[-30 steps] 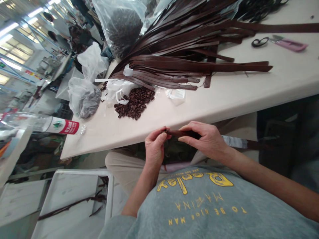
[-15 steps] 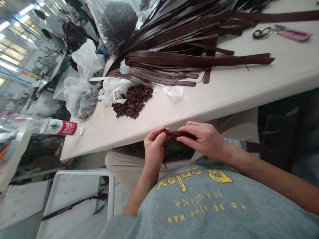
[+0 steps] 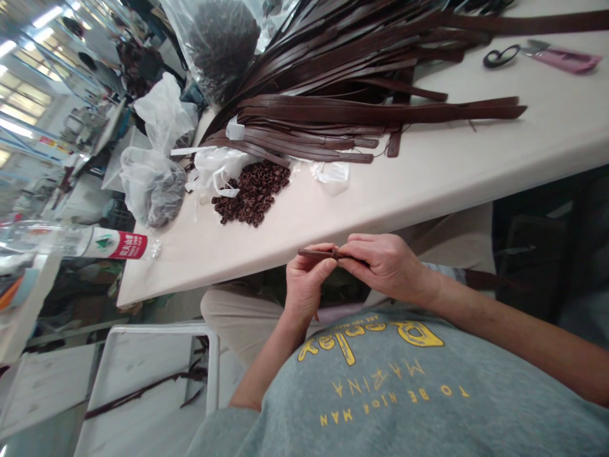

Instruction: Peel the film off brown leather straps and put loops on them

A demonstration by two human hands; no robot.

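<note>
A brown leather strap [image 3: 314, 254] runs between my two hands, just off the table's near edge. My left hand [image 3: 307, 282] is closed on it with thumb and fingers, and the strap's end sticks out past the fingers on the left. Close beside it, my right hand [image 3: 385, 263] pinches the strap too. A small band, probably a leather loop, sits around the strap where the fingertips meet; the fingers partly hide it. On the table lie a pile of small brown leather loops [image 3: 254, 193] and a large bundle of brown straps [image 3: 328, 111].
Pink-handled thread snips [image 3: 564, 58] lie at the right of the table [image 3: 428, 184]. Filled plastic bags [image 3: 152, 184] stand at the left, near a water bottle [image 3: 117, 244]. A white tray [image 3: 143, 381] with strap scraps is at lower left. People sit in the background.
My left hand has shifted right along the strap, close to my right hand, so the strap's end now shows beyond its fingers. The view has tilted slightly.
</note>
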